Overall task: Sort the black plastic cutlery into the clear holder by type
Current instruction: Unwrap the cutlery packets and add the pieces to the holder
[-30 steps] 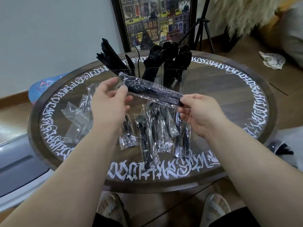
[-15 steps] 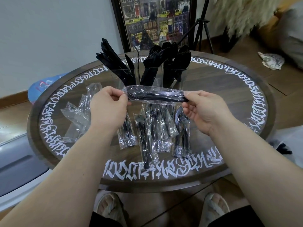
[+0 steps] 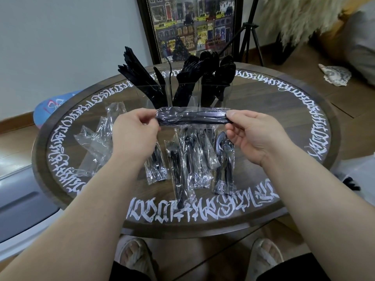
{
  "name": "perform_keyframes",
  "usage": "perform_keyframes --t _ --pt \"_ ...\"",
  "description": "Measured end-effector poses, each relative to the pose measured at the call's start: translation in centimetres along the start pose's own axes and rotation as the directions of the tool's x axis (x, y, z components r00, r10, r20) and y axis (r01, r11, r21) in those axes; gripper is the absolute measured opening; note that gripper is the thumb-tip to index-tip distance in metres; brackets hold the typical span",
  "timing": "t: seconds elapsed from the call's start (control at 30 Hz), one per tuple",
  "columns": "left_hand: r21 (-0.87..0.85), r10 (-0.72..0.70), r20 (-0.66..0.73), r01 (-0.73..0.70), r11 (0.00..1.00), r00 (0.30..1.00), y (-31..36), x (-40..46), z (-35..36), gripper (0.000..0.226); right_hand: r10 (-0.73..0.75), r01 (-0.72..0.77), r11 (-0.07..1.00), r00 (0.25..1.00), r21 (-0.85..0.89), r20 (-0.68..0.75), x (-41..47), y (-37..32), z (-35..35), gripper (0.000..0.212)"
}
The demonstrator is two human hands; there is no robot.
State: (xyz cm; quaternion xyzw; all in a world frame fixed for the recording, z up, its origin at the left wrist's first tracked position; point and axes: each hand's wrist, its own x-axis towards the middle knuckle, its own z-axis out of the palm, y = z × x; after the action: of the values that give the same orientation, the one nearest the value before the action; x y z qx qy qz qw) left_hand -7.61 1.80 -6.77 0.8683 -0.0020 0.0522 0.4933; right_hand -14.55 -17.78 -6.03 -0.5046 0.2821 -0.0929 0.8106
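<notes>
Above the round table (image 3: 304,110), a clear-wrapped black cutlery packet (image 3: 192,118) lies level, crinkled and glossy, pinched at its ends by the left hand (image 3: 135,134) and right hand (image 3: 251,134), before the clear holder (image 3: 182,92).

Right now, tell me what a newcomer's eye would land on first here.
First, the wrapped cutlery packet held level in mid-air, the left hand pinching one end and the right hand the other. Behind it stands the clear holder, bristling with black cutlery. Below the hands, more wrapped packets lie on the round table with white lettering round its rim.
</notes>
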Motion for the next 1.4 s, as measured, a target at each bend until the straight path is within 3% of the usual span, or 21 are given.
perform_keyframes --t 0.17,0.37,0.43,0.5,0.57,0.6,0.67,0.77,0.9,1.03,1.17,1.27,1.4 --pt "0.12 0.074 -0.02 -0.071 0.99 0.997 0.3 -0.3 -0.4 0.022 -0.029 0.03 0.998 0.999 -0.049 0.018 -0.1 -0.1 -0.2 0.005" --pt "0.199 0.056 -0.066 -0.042 0.979 0.996 0.2 -0.1 -0.8 0.019 -0.087 0.089 0.991 0.996 -0.1 0.023 -0.1 -0.4 -0.4 0.002" --pt "0.123 -0.006 -0.117 0.021 0.992 0.993 0.1 0.2 -1.2 0.018 -0.097 0.095 0.993 0.995 -0.074 -0.015 0.0 -0.7 -0.8 0.002" --pt "-0.156 -0.146 -0.149 0.123 0.98 0.978 0.3 0.3 -1.5 0.023 -0.089 0.087 0.995 0.995 -0.045 -0.044 0.2 -0.9 -1.1 0.003" --pt "-0.455 -0.32 0.025 0.296 0.84 0.947 0.8 0.0 -1.2 0.049 -0.067 0.067 0.998 0.996 -0.007 -0.051 0.2 -0.8 -1.2 0.004" --pt "-0.485 -0.36 0.147 0.384 0.786 0.921 1.2 -0.3 -0.9 0.053 -0.057 0.058 0.998 0.997 0.003 -0.044 0.2 -0.6 -1.0 0.005" --pt "-0.441 -0.355 0.306 0.462 0.77 0.883 1.7 -0.9 -0.1 0.037 -0.041 0.041 0.999 0.999 -0.006 -0.027 0.2 -0.2 -0.6 0.006" --pt "-0.46 -0.323 0.264 0.413 0.786 0.909 1.8 -0.9 0.2 0.008 -0.021 0.021 1.0 0.999 -0.01 -0.029 0.4 0.0 -0.4 0.006" --pt "-0.519 -0.342 0.181 0.385 0.764 0.922 1.1 0.0 -0.6 0.01 -0.009 0.01 1.0 0.999 0.005 -0.05 0.6 -0.2 -1.0 0.006" --pt "-0.529 -0.313 0.279 0.417 0.739 0.908 1.3 -0.4 -0.5 0.02 0.033 -0.033 0.999 0.999 -0.027 -0.008 0.4 -0.2 -0.8 0.007" --pt "-0.574 -0.34 0.113 0.341 0.745 0.933 1.2 0.2 -0.7 0.015 0.034 -0.036 0.999 0.999 -0.026 -0.039 0.5 -0.1 -0.7 0.008" --pt "-0.644 -0.404 -0.052 0.279 0.712 0.913 0.6 1.4 -1.9 0.021 0.017 -0.017 1.0 0.994 -0.006 -0.108 0.9 -0.3 -1.3 0.008" --pt "-0.492 -0.37 -0.19 0.238 0.838 0.91 -1.0 2.7 -3.3 0.017 -0.027 0.029 1.0 0.985 0.012 -0.171 1.1 -0.2 -1.7 0.009"
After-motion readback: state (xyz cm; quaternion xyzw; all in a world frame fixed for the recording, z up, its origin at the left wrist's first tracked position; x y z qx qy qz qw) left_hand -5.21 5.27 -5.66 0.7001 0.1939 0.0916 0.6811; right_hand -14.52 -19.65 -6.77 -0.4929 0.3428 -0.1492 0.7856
